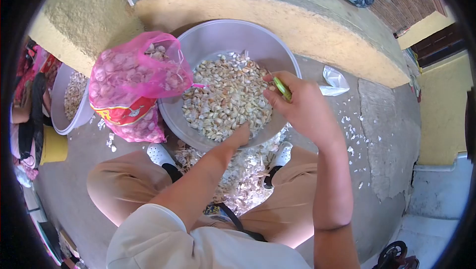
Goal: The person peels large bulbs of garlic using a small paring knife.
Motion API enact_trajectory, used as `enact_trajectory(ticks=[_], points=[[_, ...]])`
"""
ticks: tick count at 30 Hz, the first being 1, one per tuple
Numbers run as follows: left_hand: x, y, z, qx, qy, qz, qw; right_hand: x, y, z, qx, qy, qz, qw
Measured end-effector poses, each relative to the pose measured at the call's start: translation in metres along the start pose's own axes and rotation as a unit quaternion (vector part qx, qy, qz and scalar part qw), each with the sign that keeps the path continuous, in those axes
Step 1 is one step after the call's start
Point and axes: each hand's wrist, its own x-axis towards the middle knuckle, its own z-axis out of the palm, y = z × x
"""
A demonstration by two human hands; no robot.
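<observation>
A large grey-lilac basin (225, 26) holds a broad heap of garlic cloves (225, 100). My left hand (242, 134) reaches down to the cloves at the near side of the basin; its fingers are mostly hidden. Above the basin's right rim, my right hand (300, 102) is closed around a small knife with a green handle (282, 89). A pink mesh bag (131, 75) full of garlic bulbs leans against the basin's left side, its top hanging over the rim.
Papery garlic skins (243, 179) lie between my legs and under the basin. On the left stand another basin (58, 102) of cloves and a yellow bucket (53, 145), beside another person. A low ledge (238, 6) curves behind, and a plastic bag (336, 81) lies right.
</observation>
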Motion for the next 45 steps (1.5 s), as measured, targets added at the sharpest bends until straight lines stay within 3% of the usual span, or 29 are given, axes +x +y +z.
enact_trajectory(ticks=[2, 6, 12, 15, 19, 22, 25, 27, 28, 30, 32, 34, 36, 39, 42, 45], points=[[-0.004, 0.007, -0.009, -0.034, -0.005, -0.049, 0.998, -0.001, 0.004, 0.0, -0.004, -0.003, -0.01, 1.0], [-0.027, 0.013, -0.026, 0.041, 0.115, -0.052, 0.991, -0.002, 0.008, 0.0, -0.001, 0.003, -0.021, 1.0], [-0.048, 0.021, -0.096, 0.024, 0.029, -0.053, 0.998, -0.003, 0.004, 0.0, 0.008, 0.015, -0.014, 1.0], [-0.078, 0.04, -0.125, -0.056, -0.154, 0.017, 0.986, -0.002, 0.002, 0.001, 0.006, 0.023, -0.018, 1.0], [-0.118, 0.061, -0.088, -0.022, -0.117, 0.212, 0.97, 0.0, -0.003, 0.006, 0.019, 0.031, -0.027, 0.999], [-0.125, 0.081, -0.079, 0.023, -0.242, 0.207, 0.948, 0.001, -0.006, 0.007, 0.018, 0.023, -0.025, 0.999], [-0.119, 0.092, -0.142, -0.132, -0.276, 0.035, 0.951, 0.001, -0.003, 0.007, 0.003, 0.046, -0.055, 0.997], [-0.096, 0.064, -0.171, -0.219, -0.044, -0.053, 0.973, 0.0, 0.0, 0.009, 0.002, 0.056, -0.06, 0.997], [-0.065, 0.001, -0.16, -0.225, 0.093, -0.086, 0.966, 0.0, 0.0, 0.009, 0.005, 0.054, -0.053, 0.997], [-0.044, -0.068, -0.171, -0.061, 0.089, -0.218, 0.97, 0.001, -0.001, 0.009, 0.008, 0.051, -0.043, 0.998], [-0.055, -0.075, -0.155, -0.023, 0.087, -0.296, 0.951, 0.002, -0.002, 0.008, 0.01, 0.045, -0.032, 0.998], [-0.061, -0.078, -0.14, 0.033, 0.089, -0.303, 0.948, 0.002, -0.002, 0.007, 0.002, 0.042, -0.032, 0.999], [-0.055, -0.082, -0.127, 0.105, 0.096, -0.235, 0.962, 0.003, -0.001, 0.006, 0.001, 0.044, -0.032, 0.999], [-0.042, -0.092, -0.112, 0.078, 0.191, -0.21, 0.956, 0.004, 0.0, 0.005, 0.005, 0.047, -0.026, 0.999], [-0.044, -0.093, -0.121, 0.114, 0.127, -0.188, 0.967, 0.004, -0.001, 0.005, 0.019, 0.048, -0.019, 0.998], [-0.043, -0.084, -0.144, -0.035, 0.166, -0.271, 0.947, 0.005, 0.0, 0.004, 0.039, 0.055, -0.031, 0.997]])
